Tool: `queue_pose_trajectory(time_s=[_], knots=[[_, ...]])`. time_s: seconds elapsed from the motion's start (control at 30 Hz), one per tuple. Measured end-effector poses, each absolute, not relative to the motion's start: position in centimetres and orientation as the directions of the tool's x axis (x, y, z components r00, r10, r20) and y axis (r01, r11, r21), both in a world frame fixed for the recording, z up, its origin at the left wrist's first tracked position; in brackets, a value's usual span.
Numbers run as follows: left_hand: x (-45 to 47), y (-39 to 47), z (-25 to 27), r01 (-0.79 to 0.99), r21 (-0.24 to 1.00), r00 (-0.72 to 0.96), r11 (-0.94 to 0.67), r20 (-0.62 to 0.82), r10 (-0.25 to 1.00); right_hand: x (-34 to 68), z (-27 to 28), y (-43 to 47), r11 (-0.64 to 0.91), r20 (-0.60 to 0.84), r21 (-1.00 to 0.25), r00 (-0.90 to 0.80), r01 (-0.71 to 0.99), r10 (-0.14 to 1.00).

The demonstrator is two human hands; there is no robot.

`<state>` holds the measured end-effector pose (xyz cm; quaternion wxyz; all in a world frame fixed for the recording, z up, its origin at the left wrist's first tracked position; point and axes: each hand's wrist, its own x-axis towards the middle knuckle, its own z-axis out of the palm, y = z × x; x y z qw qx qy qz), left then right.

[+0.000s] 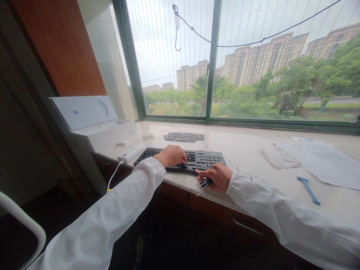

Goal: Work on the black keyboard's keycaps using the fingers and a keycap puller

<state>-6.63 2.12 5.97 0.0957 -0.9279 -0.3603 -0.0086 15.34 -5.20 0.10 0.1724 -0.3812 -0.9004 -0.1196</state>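
A black keyboard (202, 159) lies along the front edge of the light countertop, with some of its key positions looking bare. My left hand (171, 155) rests over its middle, fingers curled down and closed at the front row of keys; anything pinched there is too small to make out. My right hand (218, 177) is closed around a black-handled wire keycap puller (206, 182), whose wire ends point toward the counter's front edge. Its index finger reaches the keyboard's near edge. Behind the keyboard, loose black keycaps (184, 137) are laid out in rows.
An open white box (109, 133) stands at the left, near a white power strip (129, 153) with a cable. To the right lie a blue plastic tool (309, 190), a clear plastic bag (281, 157) and paper sheets (332, 161). A window (209, 93) runs behind the counter.
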Motion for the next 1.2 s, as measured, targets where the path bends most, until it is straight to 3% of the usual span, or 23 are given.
queue_pose_trajectory(time_s=[0.17, 0.3, 0.97, 1.2], knots=[[-6.0, 1.6, 5.8, 0.593, -0.348, 0.785, -0.726, 0.048, 0.618, 15.4, 0.0, -5.2, 0.689, 0.399, 0.091, -0.661, 0.719, 0.636], [-5.9, 1.4, 5.6, 0.539, -0.41, 0.816, -0.736, 0.036, 0.577, 15.3, 0.1, -5.3, 0.686, 0.392, 0.098, -0.662, 0.721, 0.639], [-5.8, 0.9, 5.0, 0.47, -0.529, 0.839, -0.706, 0.019, 0.544, 15.4, 0.0, -5.1, 0.676, 0.385, 0.094, -0.653, 0.73, 0.652], [-6.0, 0.7, 5.0, 0.502, -0.498, 0.825, -0.707, 0.029, 0.565, 15.5, 0.5, -5.0, 0.706, 0.422, 0.069, -0.662, 0.704, 0.619]])
